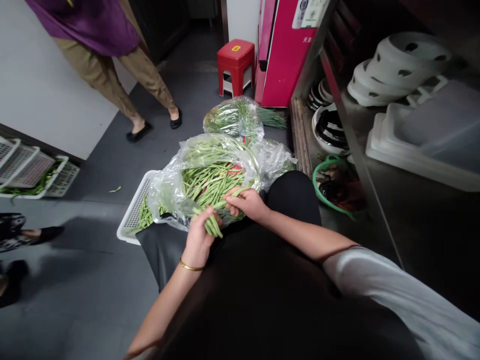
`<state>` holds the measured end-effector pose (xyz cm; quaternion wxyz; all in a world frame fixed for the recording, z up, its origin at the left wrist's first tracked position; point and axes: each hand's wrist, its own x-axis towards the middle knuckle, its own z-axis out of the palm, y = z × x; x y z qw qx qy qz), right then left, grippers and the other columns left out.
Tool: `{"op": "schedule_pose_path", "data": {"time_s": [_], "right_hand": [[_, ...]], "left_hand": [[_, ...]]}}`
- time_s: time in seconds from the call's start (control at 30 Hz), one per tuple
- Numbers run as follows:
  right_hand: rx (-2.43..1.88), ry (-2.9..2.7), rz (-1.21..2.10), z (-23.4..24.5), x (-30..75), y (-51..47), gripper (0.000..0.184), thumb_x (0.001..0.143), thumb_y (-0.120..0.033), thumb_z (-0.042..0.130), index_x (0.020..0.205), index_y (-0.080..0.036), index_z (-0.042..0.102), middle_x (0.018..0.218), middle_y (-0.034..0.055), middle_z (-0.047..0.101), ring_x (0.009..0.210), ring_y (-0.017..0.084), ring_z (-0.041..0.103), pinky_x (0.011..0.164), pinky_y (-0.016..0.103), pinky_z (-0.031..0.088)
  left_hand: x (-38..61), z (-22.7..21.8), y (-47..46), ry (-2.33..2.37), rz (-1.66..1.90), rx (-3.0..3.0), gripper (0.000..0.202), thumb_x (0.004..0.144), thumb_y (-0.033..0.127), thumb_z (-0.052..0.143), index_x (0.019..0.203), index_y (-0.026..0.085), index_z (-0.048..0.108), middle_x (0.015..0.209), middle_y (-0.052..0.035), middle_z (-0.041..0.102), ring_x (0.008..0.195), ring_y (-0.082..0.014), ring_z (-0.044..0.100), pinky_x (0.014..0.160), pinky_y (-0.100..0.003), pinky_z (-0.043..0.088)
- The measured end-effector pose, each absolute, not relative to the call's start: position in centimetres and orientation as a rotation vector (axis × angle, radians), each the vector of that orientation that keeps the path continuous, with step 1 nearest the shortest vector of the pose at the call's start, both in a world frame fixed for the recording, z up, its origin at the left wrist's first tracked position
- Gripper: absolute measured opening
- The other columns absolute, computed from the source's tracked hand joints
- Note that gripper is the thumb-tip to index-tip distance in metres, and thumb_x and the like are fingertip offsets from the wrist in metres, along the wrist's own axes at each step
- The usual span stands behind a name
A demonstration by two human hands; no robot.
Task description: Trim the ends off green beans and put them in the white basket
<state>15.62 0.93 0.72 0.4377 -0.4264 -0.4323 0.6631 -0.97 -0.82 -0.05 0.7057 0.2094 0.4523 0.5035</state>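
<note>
A clear plastic bag (168,172) full of long green beans (210,185) lies open in front of my knees. My left hand (200,232), with a gold bangle at the wrist, is closed round a small bunch of green bean pieces (213,227). Beside it, my right hand (247,202) pinches a long green bean (240,191) between thumb and fingers, at the near edge of the bag. Under the bag's left side stands a white plastic basket (129,217) with cut bean pieces (145,215) in it.
Behind the bag lie another bag of greens (228,117) and a red stool (235,62). A person in purple (90,27) stands at the far left; another person's feet show at the left edge. White baskets (62,180) stand left, a metal shelf (360,145) right, a green basket (318,172) below it.
</note>
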Motion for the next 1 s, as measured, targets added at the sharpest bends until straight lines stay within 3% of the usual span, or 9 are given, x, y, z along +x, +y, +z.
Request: {"op": "schedule_pose_path", "data": {"time_s": [0.1, 0.2, 0.3, 0.4, 0.53, 0.7, 0.83, 1.0], "right_hand": [[-1.065, -0.958, 1.790, 0.3, 15.3, 0.2, 0.036, 0.069, -0.046, 0.066, 0.079, -0.013, 0.059, 0.056, -0.0021, 0.060, 0.043, 0.009, 0.055, 0.039, 0.020, 0.045], [-1.055, -1.058, 2.076, -0.6, 15.0, 0.3, 0.038, 0.071, -0.049, 0.065, 0.077, -0.012, 0.058, 0.049, -0.0033, 0.056, 0.037, 0.008, 0.050, 0.034, 0.018, 0.039], [-1.106, -1.275, 2.163, -1.3, 14.8, 0.1, 0.035, 0.080, -0.048, 0.055, 0.071, -0.013, 0.055, 0.040, -0.0075, 0.044, 0.033, 0.007, 0.043, 0.034, 0.017, 0.035], [-1.230, -1.681, 1.904, -1.0, 14.7, -0.6, 0.030, 0.085, -0.038, 0.050, 0.067, -0.014, 0.053, 0.043, -0.0066, 0.044, 0.038, 0.006, 0.045, 0.041, 0.017, 0.037], [-1.153, -2.064, 1.418, -0.1, 15.3, -1.2, 0.022, 0.080, -0.031, 0.059, 0.068, -0.013, 0.055, 0.058, -0.0025, 0.054, 0.055, 0.008, 0.053, 0.054, 0.018, 0.039], [-1.333, -1.649, 1.758, 0.1, 17.0, -0.2, 0.033, 0.081, -0.048, 0.055, 0.088, -0.016, 0.058, 0.054, -0.0055, 0.053, 0.042, 0.008, 0.053, 0.042, 0.018, 0.040], [-1.154, -1.472, 1.903, -0.1, 17.1, 0.8, 0.031, 0.075, -0.044, 0.062, 0.079, -0.015, 0.053, 0.055, -0.0040, 0.058, 0.042, 0.008, 0.053, 0.041, 0.017, 0.042], [-1.252, -1.558, 1.482, 1.3, 17.0, 1.6, 0.017, 0.078, -0.032, 0.056, 0.078, -0.016, 0.052, 0.052, -0.0049, 0.055, 0.046, 0.010, 0.055, 0.047, 0.020, 0.043]], "left_hand": [[-1.8, 0.6, 0.6, 0.980, 1.297, 0.371, 0.023, 0.064, 0.031, 0.070, 0.057, 0.016, 0.053, 0.052, 0.0031, 0.053, 0.046, -0.0075, 0.050, 0.048, -0.020, 0.043], [-1.6, 0.7, 0.7, 1.080, 1.135, 0.467, 0.021, 0.063, 0.031, 0.072, 0.065, 0.013, 0.060, 0.061, -0.0024, 0.062, 0.051, -0.0113, 0.057, 0.048, -0.022, 0.045], [-0.7, 0.3, -0.1, 1.136, 1.042, 0.600, 0.019, 0.062, 0.025, 0.075, 0.071, 0.012, 0.064, 0.061, -0.0026, 0.063, 0.048, -0.0118, 0.057, 0.047, -0.023, 0.046], [-0.4, -0.1, -0.6, 1.117, 1.067, 0.653, 0.016, 0.062, 0.022, 0.075, 0.068, 0.012, 0.063, 0.059, -0.0018, 0.062, 0.049, -0.0110, 0.057, 0.050, -0.021, 0.047], [-0.7, -0.3, -0.6, 1.143, 1.036, 0.608, 0.017, 0.062, 0.021, 0.075, 0.067, 0.012, 0.062, 0.060, -0.0022, 0.063, 0.049, -0.0102, 0.056, 0.049, -0.020, 0.045], [-0.4, -0.5, -1.4, 1.139, 0.929, 0.682, 0.019, 0.058, 0.020, 0.076, 0.064, 0.012, 0.060, 0.056, -0.0013, 0.061, 0.047, -0.0101, 0.054, 0.046, -0.020, 0.042], [0.1, -0.1, -2.3, 1.098, 0.894, 0.802, 0.020, 0.057, 0.017, 0.078, 0.066, 0.013, 0.060, 0.060, -0.0015, 0.064, 0.052, -0.0113, 0.057, 0.050, -0.020, 0.043], [-0.2, 0.5, -2.6, 1.031, 0.777, 0.719, 0.026, 0.058, 0.021, 0.078, 0.078, 0.014, 0.064, 0.061, -0.0051, 0.067, 0.052, -0.0142, 0.059, 0.048, -0.022, 0.044]]}}
